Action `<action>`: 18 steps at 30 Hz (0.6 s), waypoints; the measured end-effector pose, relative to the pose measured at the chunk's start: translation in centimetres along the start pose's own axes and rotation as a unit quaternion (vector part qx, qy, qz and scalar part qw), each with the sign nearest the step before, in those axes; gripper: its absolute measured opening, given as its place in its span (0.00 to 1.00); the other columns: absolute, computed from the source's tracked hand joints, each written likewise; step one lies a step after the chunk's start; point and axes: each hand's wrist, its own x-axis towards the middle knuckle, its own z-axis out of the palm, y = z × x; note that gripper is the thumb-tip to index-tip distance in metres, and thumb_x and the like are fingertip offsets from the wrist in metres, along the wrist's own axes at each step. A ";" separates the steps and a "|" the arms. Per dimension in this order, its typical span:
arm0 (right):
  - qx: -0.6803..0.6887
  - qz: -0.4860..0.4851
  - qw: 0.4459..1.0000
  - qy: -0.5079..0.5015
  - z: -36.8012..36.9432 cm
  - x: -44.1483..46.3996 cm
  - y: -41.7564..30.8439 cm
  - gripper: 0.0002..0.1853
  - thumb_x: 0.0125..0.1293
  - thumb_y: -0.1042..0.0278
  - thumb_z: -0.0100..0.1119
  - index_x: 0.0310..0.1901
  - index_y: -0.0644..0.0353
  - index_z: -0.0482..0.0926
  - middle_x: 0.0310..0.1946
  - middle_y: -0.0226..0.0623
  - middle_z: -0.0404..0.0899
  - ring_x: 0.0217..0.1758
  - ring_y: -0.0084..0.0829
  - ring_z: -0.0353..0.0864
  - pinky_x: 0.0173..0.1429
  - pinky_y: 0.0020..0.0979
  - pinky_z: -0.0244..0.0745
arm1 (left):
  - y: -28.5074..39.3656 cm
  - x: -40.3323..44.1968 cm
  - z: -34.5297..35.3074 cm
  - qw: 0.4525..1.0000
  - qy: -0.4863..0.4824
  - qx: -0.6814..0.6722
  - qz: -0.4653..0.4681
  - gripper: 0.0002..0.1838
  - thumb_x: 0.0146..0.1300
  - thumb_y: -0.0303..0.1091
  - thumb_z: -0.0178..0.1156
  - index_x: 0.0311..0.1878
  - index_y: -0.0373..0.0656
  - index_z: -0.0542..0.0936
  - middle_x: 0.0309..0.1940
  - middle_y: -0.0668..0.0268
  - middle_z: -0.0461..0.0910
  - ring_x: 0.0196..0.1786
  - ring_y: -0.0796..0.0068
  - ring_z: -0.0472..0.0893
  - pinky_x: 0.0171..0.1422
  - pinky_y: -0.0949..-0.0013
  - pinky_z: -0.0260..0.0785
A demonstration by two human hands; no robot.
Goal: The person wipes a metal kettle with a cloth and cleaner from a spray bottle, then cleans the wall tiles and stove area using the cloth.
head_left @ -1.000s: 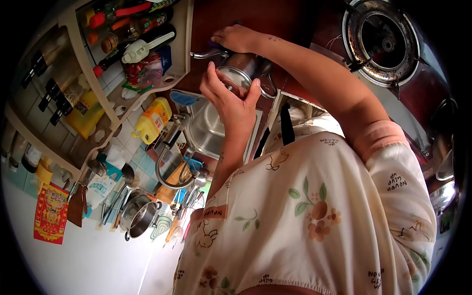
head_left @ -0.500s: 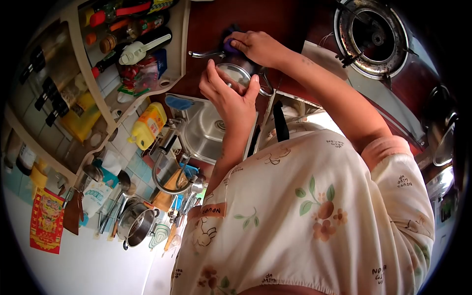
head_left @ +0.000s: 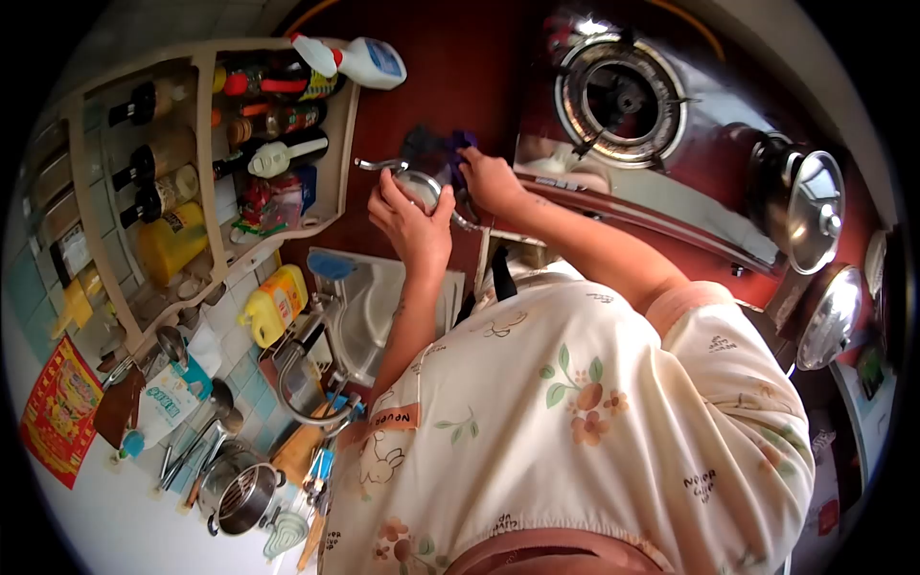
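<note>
At the upper middle of the view, my left hand [head_left: 414,216] is closed around the round top of a small shiny metal pot [head_left: 419,189]. A curved metal spout or handle [head_left: 377,165] sticks out to the left of it, and another curved piece shows at its right. My right hand [head_left: 494,184] pinches a purple cloth [head_left: 464,146] against the pot's far side. Beyond the pot lies a dark, crumpled part [head_left: 422,142], perhaps of the same cloth. The pot's lower body is mostly hidden by my hands.
A gas burner [head_left: 623,101] sits on the dark red counter [head_left: 441,77] at the right. A steel sink [head_left: 369,311] lies nearer me, with a yellow jug [head_left: 273,305] beside it. Bottles fill a shelf [head_left: 216,240] at the left, topped by a spray bottle [head_left: 372,63].
The view has swung, bringing more of the stove and the spray bottle into sight. My right hand has shifted along the pot's side with the cloth; my left hand keeps its grip.
</note>
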 end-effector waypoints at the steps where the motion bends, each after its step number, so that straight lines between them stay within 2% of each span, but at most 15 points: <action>1: -0.010 -0.021 1.000 0.018 -0.4 -0.5 0.3 0.14 0.73 0.61 0.55 0.53 0.59 0.81 0.39 0.55 0.85 0.45 0.59 0.84 0.50 0.54 0.80 | 0.2 0.2 0.1 1.000 0.002 0.017 -0.004 0.50 0.57 0.45 0.75 0.76 0.38 0.57 0.64 0.42 0.62 0.66 0.40 0.63 0.73 0.46 0.57; 2: -0.006 -0.043 0.999 0.008 -1.4 -1.1 0.2 0.13 0.73 0.62 0.55 0.52 0.59 0.82 0.40 0.56 0.85 0.46 0.60 0.84 0.51 0.54 0.79 | 0.4 0.1 0.0 1.000 0.013 0.000 -0.007 0.50 0.54 0.45 0.76 0.74 0.37 0.60 0.64 0.42 0.63 0.65 0.35 0.63 0.70 0.43 0.59; 3: -0.002 -0.071 0.997 0.001 -2.7 -1.5 -0.3 0.13 0.73 0.62 0.55 0.50 0.60 0.82 0.41 0.57 0.85 0.47 0.60 0.83 0.52 0.54 0.79 | 0.5 0.1 -0.1 1.000 0.005 0.003 -0.024 0.50 0.55 0.46 0.76 0.75 0.37 0.60 0.65 0.41 0.63 0.66 0.35 0.64 0.71 0.43 0.60; 5: 0.042 -0.040 0.998 -0.026 -6.0 -2.2 -2.4 0.15 0.73 0.61 0.56 0.53 0.60 0.82 0.45 0.57 0.85 0.51 0.56 0.84 0.56 0.49 0.78 | 0.5 0.1 -0.5 1.000 0.009 -0.008 -0.004 0.51 0.56 0.48 0.76 0.76 0.38 0.59 0.67 0.41 0.61 0.67 0.36 0.63 0.72 0.42 0.59; 7: 0.113 0.024 0.993 -0.034 -8.4 -2.3 -3.3 0.17 0.74 0.59 0.56 0.56 0.61 0.82 0.48 0.53 0.86 0.53 0.48 0.85 0.59 0.42 0.77 | 1.1 -0.1 -1.3 1.000 -0.007 0.021 -0.019 0.50 0.58 0.49 0.74 0.76 0.37 0.58 0.70 0.40 0.59 0.70 0.34 0.61 0.74 0.42 0.58; 8: 0.172 0.030 0.984 -0.040 -9.0 -1.8 -2.5 0.18 0.75 0.58 0.56 0.58 0.61 0.81 0.49 0.49 0.86 0.53 0.42 0.85 0.60 0.38 0.76 | 1.6 0.0 -1.6 1.000 0.004 0.012 -0.014 0.50 0.58 0.49 0.74 0.76 0.37 0.58 0.70 0.40 0.59 0.70 0.34 0.61 0.74 0.42 0.58; 10: 0.270 0.050 0.961 -0.035 -11.8 -2.3 -3.8 0.15 0.77 0.62 0.54 0.55 0.62 0.81 0.41 0.35 0.85 0.44 0.28 0.83 0.53 0.31 0.77 | 2.6 -0.8 -2.9 0.982 0.126 0.128 0.065 0.46 0.63 0.48 0.71 0.76 0.39 0.60 0.70 0.42 0.60 0.73 0.37 0.60 0.75 0.43 0.56; 11: 0.340 0.062 0.937 -0.051 -13.3 -2.6 -4.5 0.13 0.78 0.65 0.54 0.56 0.61 0.80 0.37 0.27 0.83 0.40 0.22 0.80 0.49 0.26 0.76 | 3.3 -1.0 -3.4 0.982 0.125 0.126 0.064 0.46 0.63 0.48 0.71 0.76 0.39 0.60 0.70 0.42 0.60 0.73 0.37 0.60 0.75 0.43 0.56; 13: 0.421 0.064 0.904 -0.031 -15.3 -3.9 -6.7 0.14 0.77 0.64 0.54 0.57 0.59 0.79 0.39 0.28 0.82 0.41 0.21 0.79 0.49 0.25 0.76 | 6.4 -0.4 -4.6 0.977 0.081 -0.089 0.178 0.39 0.67 0.47 0.67 0.73 0.35 0.64 0.70 0.43 0.62 0.73 0.39 0.64 0.74 0.48 0.61; 15: 0.428 0.023 0.903 -0.014 -16.4 -5.6 -8.1 0.16 0.78 0.56 0.53 0.57 0.59 0.78 0.50 0.31 0.80 0.52 0.27 0.80 0.57 0.31 0.77 | 9.4 0.1 -3.0 0.946 -0.040 -0.285 0.148 0.33 0.71 0.45 0.64 0.70 0.34 0.68 0.64 0.44 0.70 0.68 0.45 0.71 0.72 0.53 0.64; 17: 0.567 0.095 0.816 -0.052 -16.3 -6.9 -9.3 0.19 0.79 0.52 0.51 0.59 0.56 0.76 0.54 0.31 0.80 0.57 0.31 0.79 0.64 0.35 0.74 | 13.2 0.7 -2.7 0.889 -0.141 -0.424 0.102 0.29 0.73 0.45 0.61 0.69 0.34 0.71 0.57 0.47 0.77 0.62 0.52 0.78 0.67 0.58 0.70; 18: 0.580 0.061 0.807 -0.094 -15.9 -6.7 -8.4 0.25 0.80 0.47 0.49 0.67 0.55 0.71 0.61 0.32 0.76 0.62 0.31 0.75 0.69 0.38 0.69 | 13.9 1.0 -1.3 0.888 -0.136 -0.427 0.104 0.29 0.73 0.45 0.61 0.69 0.34 0.71 0.57 0.47 0.77 0.62 0.52 0.78 0.67 0.58 0.70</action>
